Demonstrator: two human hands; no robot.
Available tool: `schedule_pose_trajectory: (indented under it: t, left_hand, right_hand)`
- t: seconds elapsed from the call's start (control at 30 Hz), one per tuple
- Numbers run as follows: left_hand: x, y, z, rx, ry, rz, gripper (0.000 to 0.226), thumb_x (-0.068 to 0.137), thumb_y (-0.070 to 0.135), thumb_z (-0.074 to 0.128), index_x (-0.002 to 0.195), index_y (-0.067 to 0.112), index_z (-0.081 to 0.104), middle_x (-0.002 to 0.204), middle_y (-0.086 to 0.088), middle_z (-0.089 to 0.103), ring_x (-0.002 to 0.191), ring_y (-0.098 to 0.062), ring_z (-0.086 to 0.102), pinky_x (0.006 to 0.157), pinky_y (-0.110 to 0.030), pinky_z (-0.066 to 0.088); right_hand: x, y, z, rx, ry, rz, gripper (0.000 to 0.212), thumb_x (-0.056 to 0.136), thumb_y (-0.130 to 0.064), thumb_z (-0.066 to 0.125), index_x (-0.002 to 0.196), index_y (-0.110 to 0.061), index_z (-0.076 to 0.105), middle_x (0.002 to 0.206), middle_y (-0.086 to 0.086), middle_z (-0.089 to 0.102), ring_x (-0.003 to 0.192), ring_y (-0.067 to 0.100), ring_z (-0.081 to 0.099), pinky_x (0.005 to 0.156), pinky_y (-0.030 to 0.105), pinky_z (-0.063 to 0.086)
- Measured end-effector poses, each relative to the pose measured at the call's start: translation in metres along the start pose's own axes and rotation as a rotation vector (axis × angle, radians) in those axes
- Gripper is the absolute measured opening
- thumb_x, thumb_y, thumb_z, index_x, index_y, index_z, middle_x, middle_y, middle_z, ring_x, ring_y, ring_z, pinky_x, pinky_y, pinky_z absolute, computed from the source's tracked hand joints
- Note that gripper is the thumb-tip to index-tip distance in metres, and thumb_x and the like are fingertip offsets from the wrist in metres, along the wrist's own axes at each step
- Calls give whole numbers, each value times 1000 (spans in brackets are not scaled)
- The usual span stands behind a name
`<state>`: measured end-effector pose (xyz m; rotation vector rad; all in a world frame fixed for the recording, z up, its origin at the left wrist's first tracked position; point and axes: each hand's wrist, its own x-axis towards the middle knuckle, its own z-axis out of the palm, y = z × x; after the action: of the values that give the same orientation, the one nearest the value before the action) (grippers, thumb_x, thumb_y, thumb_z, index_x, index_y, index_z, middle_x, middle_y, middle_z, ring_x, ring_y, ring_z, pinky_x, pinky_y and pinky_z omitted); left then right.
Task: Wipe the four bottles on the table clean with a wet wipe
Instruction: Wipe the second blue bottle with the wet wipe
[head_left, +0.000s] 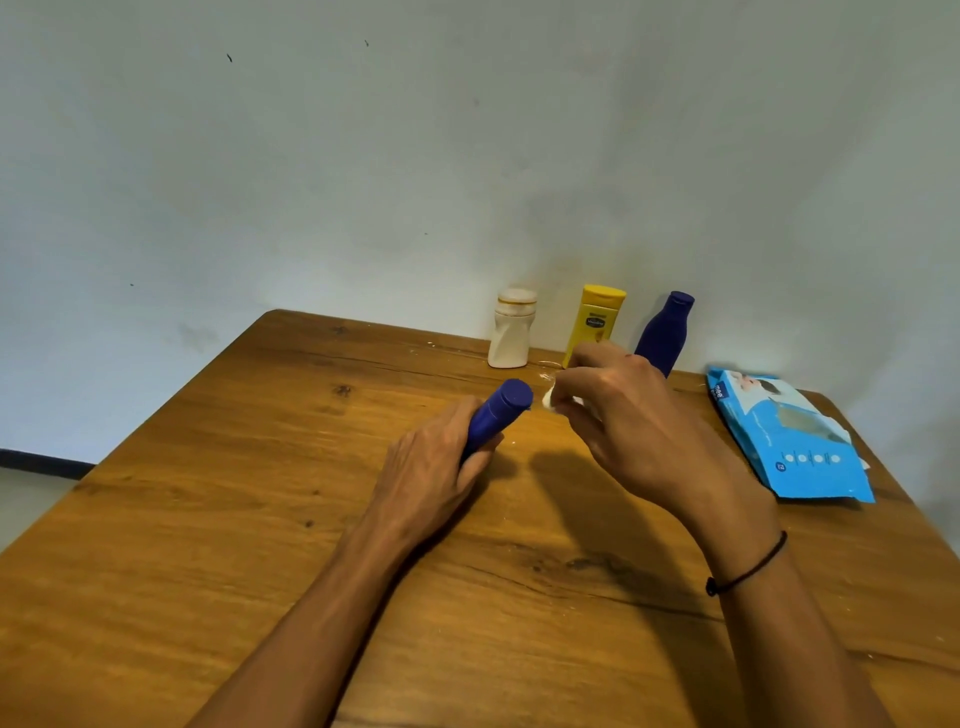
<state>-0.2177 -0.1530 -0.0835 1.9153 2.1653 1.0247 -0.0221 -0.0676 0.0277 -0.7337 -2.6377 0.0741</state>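
Both bare forearms reach forward from the lower edge of the view. The left hand lies knuckles up, fingers curled round a dark blue plastic bottle tilted away from the person. The right hand, raised higher, pinches a small wad of white wet wipe at its fingertips; a thin black cord bracelet circles that wrist.

At my two o'clock the yellow bottle carries a dark oval label reading "Vaseline", though it's blurry. On the blue wipes pack at three o'clock I read "mee" and "72".
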Motion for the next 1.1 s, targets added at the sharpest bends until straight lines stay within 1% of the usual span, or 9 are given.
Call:
schedule_pose_trajectory:
  t: [0.13,0.2,0.27,0.43,0.57,0.7,0.87,1.0,1.1]
  left_hand:
    - [0,1,0,-6,10,12,26,102,34,62,125,26,50,97,12,55,76,-6,50,66,-17,32]
    - [0,1,1,3,37,16,25,101,32,63,122,28,50,95,13,55,74,-8,48,63,-19,31]
    - [1,1,2,16,45,19,25,101,33,63,122,28,50,94,14,54,73,-7,47,62,-13,28]
    - [0,-1,2,-47,-7,1,34,102,35,60,133,26,49,105,9,60,87,-8,59,76,-24,45]
    - [0,1,2,-7,6,7,32,103,37,60,130,24,50,101,12,55,78,-2,50,69,-10,32]
    - [2,3,2,-12,9,6,29,103,37,59,128,24,50,97,12,55,71,1,48,64,-10,30]
    - [0,2,1,-36,29,36,29,102,42,53,126,28,49,98,9,60,80,-9,58,71,-29,49]
    - [0,1,2,-10,42,45,22,102,41,55,119,31,46,94,12,57,77,-12,56,70,-34,49]
    - [2,0,3,0,37,44,23,103,40,56,121,30,46,96,12,56,78,-9,55,70,-27,44]
  right_hand:
    - [-3,6,7,171,115,55,11,96,-16,72,105,-16,76,106,-3,63,92,7,57,73,14,43]
    - [-1,5,7,276,206,56,12,94,-19,74,105,-16,77,104,-4,66,92,6,60,74,13,45]
    - [1,1,7,342,246,31,14,94,-21,75,106,-16,78,105,-5,67,96,6,61,77,15,48]
    - [3,-13,14,242,110,-55,16,94,-14,73,110,-16,77,110,-1,64,99,9,57,79,20,49]
    - [4,-8,9,170,80,-36,17,93,-12,74,110,-16,76,111,1,64,100,12,56,76,18,43]
    - [4,-17,17,86,163,-38,14,94,-14,73,108,-14,75,109,2,64,100,14,58,77,22,46]
    - [8,-22,26,394,274,29,14,96,-17,73,109,-19,77,106,-8,69,101,4,63,84,15,52]
    - [10,-20,28,925,386,185,13,94,-6,72,105,-12,75,98,-6,75,100,11,71,83,24,59]
    - [8,-16,28,869,322,191,12,93,-6,74,102,-12,75,97,-6,74,99,10,71,83,26,59]
